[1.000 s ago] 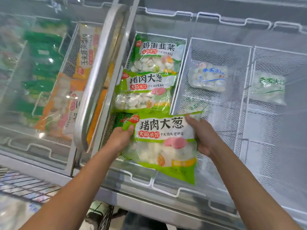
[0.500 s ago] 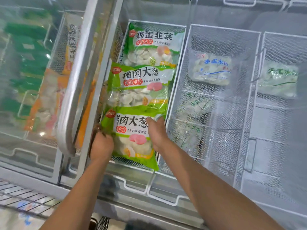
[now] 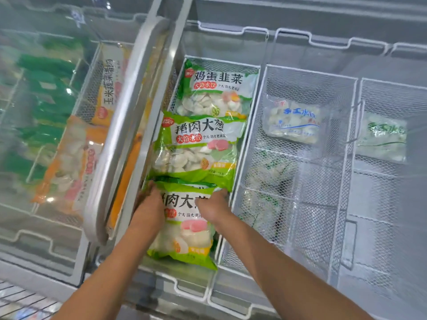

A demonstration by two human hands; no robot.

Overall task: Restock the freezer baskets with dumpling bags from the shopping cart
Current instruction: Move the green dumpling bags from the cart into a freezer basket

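- My left hand and right hand press the near dumpling bag by its top corners, fingers hidden.
- I tuck it under its neighbour in the wire basket, shingled so labels show.

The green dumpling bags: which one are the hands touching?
The nearest green bag, at the basket's front end; the left hand and right hand both rest on it.

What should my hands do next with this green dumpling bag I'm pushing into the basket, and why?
Probably let go and draw both hands back. The near green bag already lies in the basket, its top edge tucked under the middle bag, with the left hand and right hand on its upper corners.
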